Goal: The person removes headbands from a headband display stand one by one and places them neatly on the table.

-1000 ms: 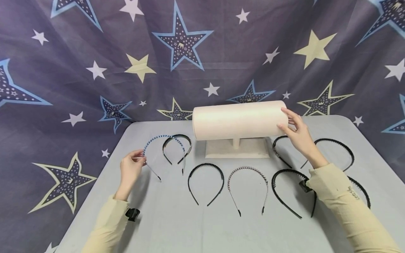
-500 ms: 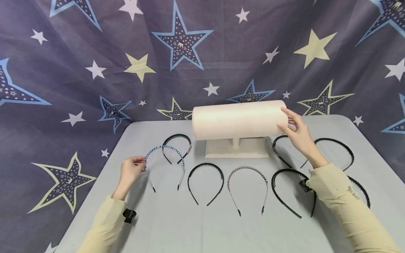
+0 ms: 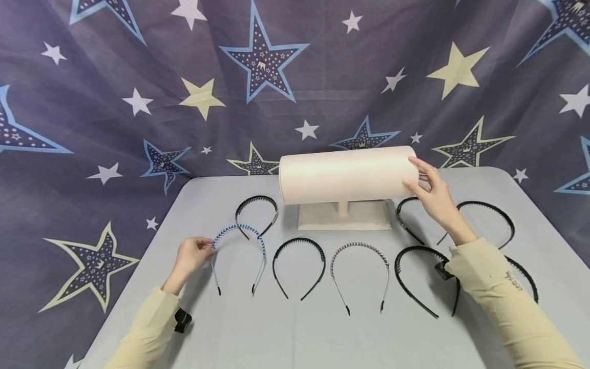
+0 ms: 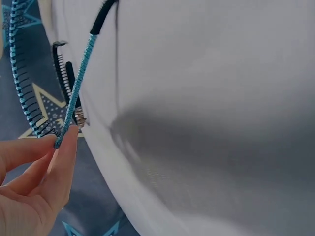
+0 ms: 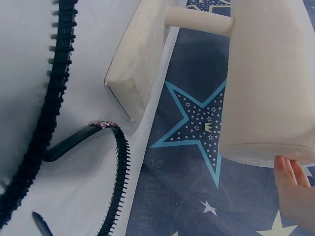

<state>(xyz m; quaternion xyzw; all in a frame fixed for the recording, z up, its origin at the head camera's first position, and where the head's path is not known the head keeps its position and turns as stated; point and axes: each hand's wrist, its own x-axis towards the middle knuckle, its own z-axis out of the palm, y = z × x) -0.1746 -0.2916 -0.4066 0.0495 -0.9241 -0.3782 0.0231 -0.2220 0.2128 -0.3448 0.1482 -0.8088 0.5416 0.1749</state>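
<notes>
Thumb and fingertips of my left hand (image 3: 191,256) pinch the left side of a blue beaded headband (image 3: 238,226), its arms pointing toward me at the table's left. The left wrist view shows the pinch on the thin blue-wrapped arm (image 4: 79,81), which ends in a black tip. Whether its tips touch the table is unclear. At the back, a cream cylindrical display stand (image 3: 345,174) rests on its base, bare of headbands. My right hand (image 3: 435,197) holds its right end, thumb at the front and fingers on the rim and end face.
Behind the blue headband lies a black one (image 3: 256,198). To its right lie a black toothed headband (image 3: 299,240) and a pinkish beaded one (image 3: 359,245). Several black headbands, one of them near the front (image 3: 417,302), lie around my right forearm. A starry curtain (image 3: 322,113) hangs behind the table.
My left hand has brought the blue headband down and toward me, turning its arms to the front, in line beside the black toothed headband. My right hand stays on the stand.
</notes>
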